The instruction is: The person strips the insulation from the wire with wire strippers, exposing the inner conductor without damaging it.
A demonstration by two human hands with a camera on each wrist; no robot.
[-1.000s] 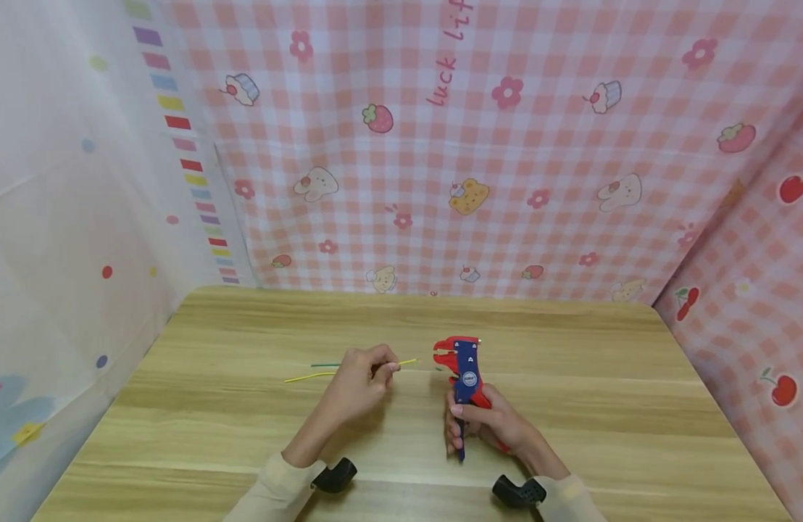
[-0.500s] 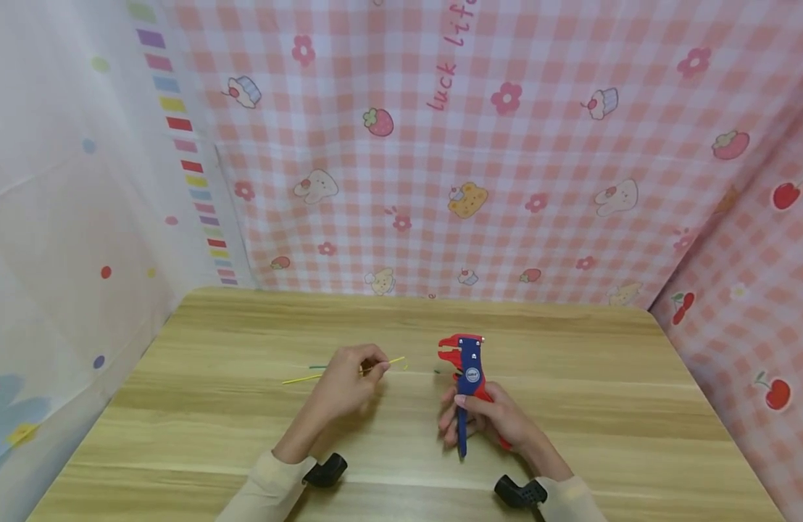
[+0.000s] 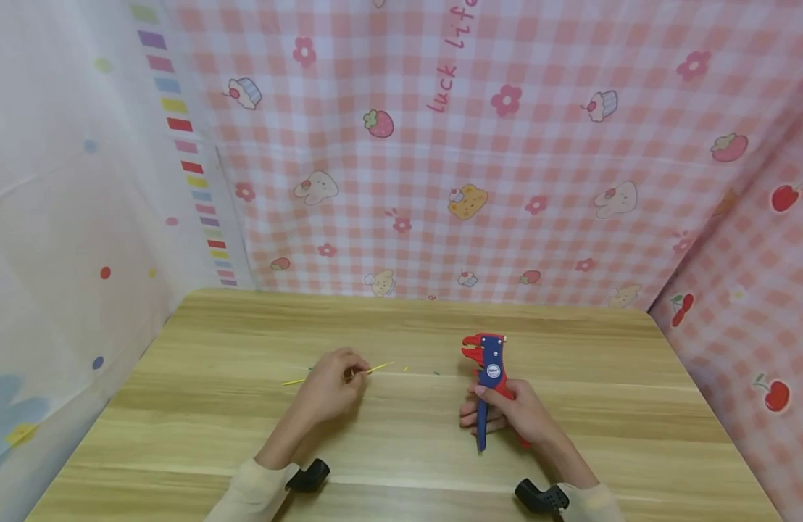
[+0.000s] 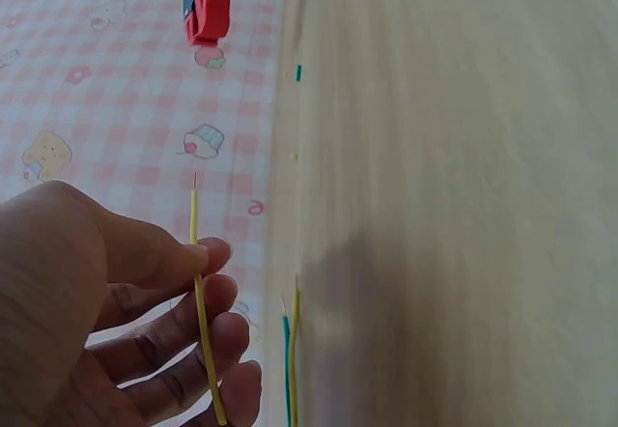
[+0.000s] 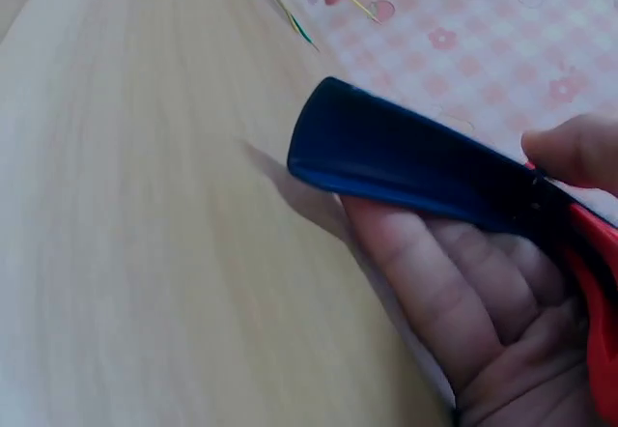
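My left hand (image 3: 330,386) pinches a thin yellow wire (image 4: 194,216) between thumb and forefinger. The wire's tip is bare metal and points away from the hand. In my right hand (image 3: 525,412) is a red and blue wire stripper (image 3: 493,357), held by its handles with the head up and its jaws facing left. Thumb and palm support the handles in the right wrist view. Below the left hand, a green wire (image 4: 287,369) and a second yellow wire (image 4: 295,350) lie side by side on the table, both with bare ends.
A tiny yellow piece of insulation (image 3: 405,368) and a tiny green piece (image 3: 436,373) lie on the wooden table (image 3: 401,464) between the hands. Patterned cloth (image 3: 401,167) hangs behind the table and at both sides.
My left hand has drawn back to the left with the yellow wire. The right hand has shifted right with the wire stripper. The small yellow piece now lies apart from the wire's tip.
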